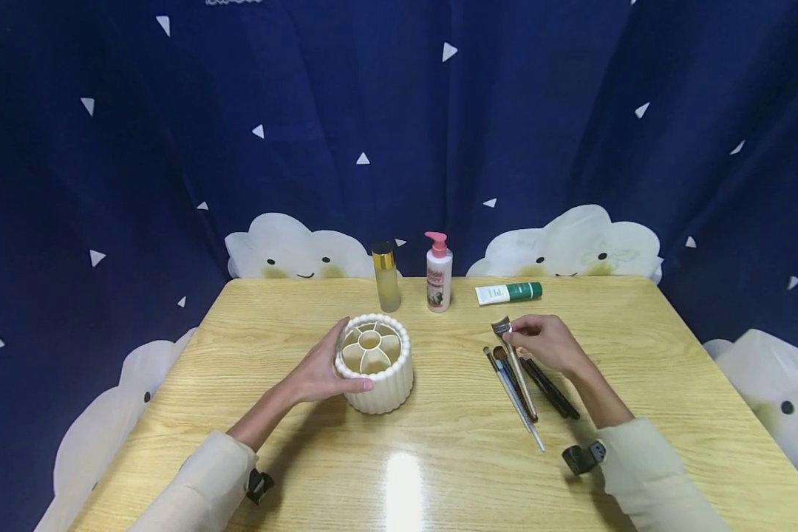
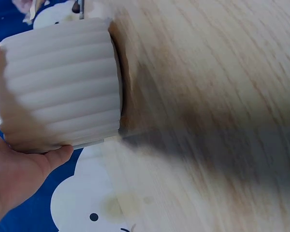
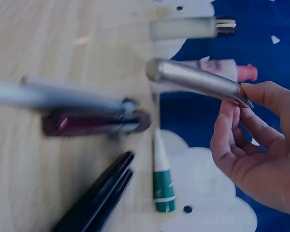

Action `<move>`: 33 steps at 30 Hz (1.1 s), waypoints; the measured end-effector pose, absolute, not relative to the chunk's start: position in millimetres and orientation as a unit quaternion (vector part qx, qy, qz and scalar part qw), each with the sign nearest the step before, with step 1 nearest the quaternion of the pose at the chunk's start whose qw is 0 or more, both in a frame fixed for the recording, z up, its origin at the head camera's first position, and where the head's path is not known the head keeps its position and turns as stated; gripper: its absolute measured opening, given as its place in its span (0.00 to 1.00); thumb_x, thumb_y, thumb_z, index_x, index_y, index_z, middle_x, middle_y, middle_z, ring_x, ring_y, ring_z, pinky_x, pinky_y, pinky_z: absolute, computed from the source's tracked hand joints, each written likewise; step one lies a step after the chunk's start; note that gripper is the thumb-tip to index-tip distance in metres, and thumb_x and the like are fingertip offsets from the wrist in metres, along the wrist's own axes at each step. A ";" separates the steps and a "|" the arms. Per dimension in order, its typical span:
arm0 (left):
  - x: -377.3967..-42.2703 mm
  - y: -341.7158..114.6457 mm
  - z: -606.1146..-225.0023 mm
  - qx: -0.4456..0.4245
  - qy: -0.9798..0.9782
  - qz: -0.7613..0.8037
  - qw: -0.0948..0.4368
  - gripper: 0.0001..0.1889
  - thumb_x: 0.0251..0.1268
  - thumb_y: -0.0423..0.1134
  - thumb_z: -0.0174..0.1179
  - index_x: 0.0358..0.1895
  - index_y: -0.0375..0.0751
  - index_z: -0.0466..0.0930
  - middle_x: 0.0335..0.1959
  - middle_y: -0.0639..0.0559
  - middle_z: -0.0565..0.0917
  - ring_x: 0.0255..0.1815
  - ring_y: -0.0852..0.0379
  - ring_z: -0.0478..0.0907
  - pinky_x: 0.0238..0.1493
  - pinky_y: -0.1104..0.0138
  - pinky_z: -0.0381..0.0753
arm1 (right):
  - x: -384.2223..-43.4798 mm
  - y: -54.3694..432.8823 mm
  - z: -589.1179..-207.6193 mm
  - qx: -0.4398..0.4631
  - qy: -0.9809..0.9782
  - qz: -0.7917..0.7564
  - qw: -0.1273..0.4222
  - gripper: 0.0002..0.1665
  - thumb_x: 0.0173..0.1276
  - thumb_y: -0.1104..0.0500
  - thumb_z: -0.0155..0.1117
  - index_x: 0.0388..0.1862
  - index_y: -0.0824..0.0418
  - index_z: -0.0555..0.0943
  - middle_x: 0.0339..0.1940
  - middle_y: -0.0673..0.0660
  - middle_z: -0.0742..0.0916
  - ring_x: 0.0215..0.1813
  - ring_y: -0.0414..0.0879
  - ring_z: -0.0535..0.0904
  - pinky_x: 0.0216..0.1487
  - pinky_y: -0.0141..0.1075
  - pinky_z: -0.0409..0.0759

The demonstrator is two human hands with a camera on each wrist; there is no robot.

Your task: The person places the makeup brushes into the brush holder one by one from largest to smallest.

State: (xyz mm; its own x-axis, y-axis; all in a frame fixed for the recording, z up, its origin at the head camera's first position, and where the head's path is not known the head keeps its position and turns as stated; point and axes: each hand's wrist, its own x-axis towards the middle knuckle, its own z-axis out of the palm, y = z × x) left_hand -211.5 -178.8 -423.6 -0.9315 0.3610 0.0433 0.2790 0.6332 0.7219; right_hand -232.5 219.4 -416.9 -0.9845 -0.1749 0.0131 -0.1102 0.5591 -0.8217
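Note:
A cream ribbed brush holder (image 1: 380, 395) with a beaded rim and petal-shaped compartments stands upright on the wooden table. My left hand (image 1: 319, 372) grips its left side, the thumb along the front; the other fingers are mostly hidden behind it. In the left wrist view, the holder's ribbed wall (image 2: 63, 82) fills the upper left. At the right, my right hand (image 1: 548, 343) pinches a makeup brush (image 1: 521, 380) near its head, between thumb and fingers. The brush's metallic handle (image 3: 198, 81) points away from the hand in the right wrist view.
Beside the held brush lie a silver-handled brush (image 1: 517, 406), a darker brush partly overlapped, and black slim sticks (image 1: 553, 390). Along the back stand a gold-necked bottle (image 1: 389, 284) and a pink pump bottle (image 1: 439, 277). A green-and-white tube (image 1: 509, 292) lies to their right.

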 end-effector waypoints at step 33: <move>-213.5 -177.9 -432.4 0.176 0.901 0.395 0.026 0.63 0.36 0.60 0.75 0.75 0.43 0.45 0.67 0.40 0.67 0.65 0.42 0.68 0.65 0.43 0.67 | -257.4 102.7 -340.1 -0.104 0.757 -0.620 -0.177 0.14 0.61 0.59 0.69 0.38 0.70 0.81 0.29 0.47 0.83 0.32 0.34 0.77 0.36 0.22 0.75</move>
